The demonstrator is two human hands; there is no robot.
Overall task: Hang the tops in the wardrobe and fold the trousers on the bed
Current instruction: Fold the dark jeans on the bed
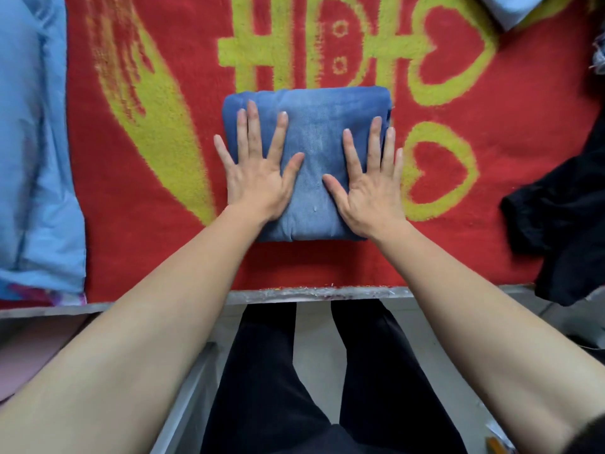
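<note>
Bed point(131, 198): one, red-and-yellow blanket
Quilt point(32, 158): one, pale blue, left side
Black garment point(563, 231): one, right edge
Trousers point(320, 126): one folded denim packet, mid-bed, almost square, long axis unclear
Hands: two, left hand point(258, 178), right hand point(370, 188), fingers point(252, 126) spread flat, pressing trousers

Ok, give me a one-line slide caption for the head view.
Pressing the folded blue jeans flat with the left hand and right hand on a red and yellow blanket.

Bright, soft, even light; shadows faint. Wide-angle distortion bows the near metal bed rail point(314, 294); the black crumpled garment point(563, 231) at right is featureless, slightly blurred.
</note>
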